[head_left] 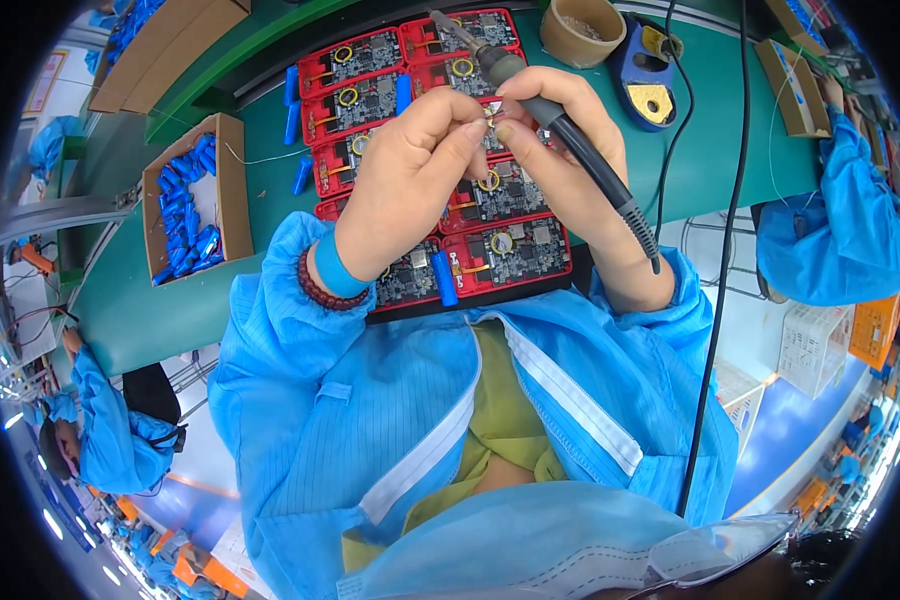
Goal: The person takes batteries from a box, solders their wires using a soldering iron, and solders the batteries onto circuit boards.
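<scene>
My left hand (405, 185) is closed in a pinch over the middle of several red trays (322, 128) holding circuit boards (505, 250). Its fingertips meet those of my right hand (570, 150) around a small whitish piece with what look like thin wires; its kind is not clear. A soldering iron (592, 160) also lies in my right hand, its black handle crossing the fingers and its metal tip pointing up and left, away from the pinched piece. Blue cylindrical batteries (444, 278) lie on and beside the trays. My hands hide some of the central boards.
At the left stands a cardboard box (234, 190) of blue batteries. Beyond the trays, to the right, are a tan pot (560, 42) and a blue iron stand (630, 70) with a yellow sponge. Black cables (738, 170) hang at the right. Co-workers in blue sit on both sides.
</scene>
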Demonstrator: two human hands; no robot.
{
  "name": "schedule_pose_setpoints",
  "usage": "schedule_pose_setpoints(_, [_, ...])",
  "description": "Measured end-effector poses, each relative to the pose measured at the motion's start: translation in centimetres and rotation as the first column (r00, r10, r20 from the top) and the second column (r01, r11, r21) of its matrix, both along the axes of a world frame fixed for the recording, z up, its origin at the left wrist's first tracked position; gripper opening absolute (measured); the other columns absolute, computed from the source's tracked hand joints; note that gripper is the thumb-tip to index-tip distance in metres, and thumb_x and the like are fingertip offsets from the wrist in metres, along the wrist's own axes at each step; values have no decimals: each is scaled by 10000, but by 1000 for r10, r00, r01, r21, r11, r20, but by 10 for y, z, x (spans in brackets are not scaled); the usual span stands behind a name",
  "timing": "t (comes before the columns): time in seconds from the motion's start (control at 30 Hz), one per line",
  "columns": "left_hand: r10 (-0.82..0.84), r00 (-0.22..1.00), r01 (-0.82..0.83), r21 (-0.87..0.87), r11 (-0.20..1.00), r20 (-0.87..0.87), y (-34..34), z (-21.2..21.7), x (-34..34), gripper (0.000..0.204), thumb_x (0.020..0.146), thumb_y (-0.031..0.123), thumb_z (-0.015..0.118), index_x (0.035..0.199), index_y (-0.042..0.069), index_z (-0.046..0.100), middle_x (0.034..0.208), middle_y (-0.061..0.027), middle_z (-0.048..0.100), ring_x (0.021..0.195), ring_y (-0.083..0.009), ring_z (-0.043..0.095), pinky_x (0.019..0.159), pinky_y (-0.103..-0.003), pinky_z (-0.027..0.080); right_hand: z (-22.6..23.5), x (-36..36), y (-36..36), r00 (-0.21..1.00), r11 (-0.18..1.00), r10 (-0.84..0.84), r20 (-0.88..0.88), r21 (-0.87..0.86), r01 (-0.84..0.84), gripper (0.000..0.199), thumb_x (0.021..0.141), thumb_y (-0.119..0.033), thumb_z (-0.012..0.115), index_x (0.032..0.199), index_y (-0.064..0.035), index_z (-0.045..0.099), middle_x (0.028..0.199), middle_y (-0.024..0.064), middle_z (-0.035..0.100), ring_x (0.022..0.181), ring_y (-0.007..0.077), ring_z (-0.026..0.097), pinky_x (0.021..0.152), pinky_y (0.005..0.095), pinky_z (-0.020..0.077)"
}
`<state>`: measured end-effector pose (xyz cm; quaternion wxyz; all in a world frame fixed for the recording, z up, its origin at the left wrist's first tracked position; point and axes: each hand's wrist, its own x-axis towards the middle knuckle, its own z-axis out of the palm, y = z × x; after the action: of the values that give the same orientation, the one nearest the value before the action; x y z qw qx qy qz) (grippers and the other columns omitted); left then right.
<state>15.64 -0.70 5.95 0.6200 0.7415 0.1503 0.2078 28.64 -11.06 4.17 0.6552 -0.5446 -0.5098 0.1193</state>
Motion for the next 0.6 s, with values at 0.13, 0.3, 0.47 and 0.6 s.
schedule_pose_setpoints(0.13, [-34,999,33,-71,997,-8,-3,-2,0,118,945,108,459,937,17,535,714,-32,599,661,-89,564,599,-231,466,0,1,2,999,1000,9,-40,27,-8,305,775,44,633,1055,-69,591,904,59,593,766,123,593,636,245,486])
schedule_pose_setpoints(0.3, [-64,997,58,-137,989,-34,-1,-3,-2,114,946,102,460,942,14,533,734,-31,588,660,-86,570,586,-228,462,1,3,4,996,999,-10,93,50,6,303,777,42,633,1054,-72,590,864,62,598,742,133,601,624,246,486])
schedule_pose_setpoints(0.47, [2,1000,-1,-88,996,14,-4,-1,-1,78,930,66,483,949,2,525,790,-41,542,643,-88,576,574,-223,458,-1,2,3,994,999,-35,102,28,32,300,781,36,632,1055,-77,588,844,55,596,734,122,596,628,235,480])
schedule_pose_setpoints(0.6, [56,994,-48,-82,995,94,-10,-2,0,63,925,49,486,944,1,522,788,-41,543,634,-94,582,571,-221,460,-4,-4,0,999,1000,-15,-40,5,15,308,784,33,631,1065,-83,581,845,44,596,735,107,588,638,230,479])
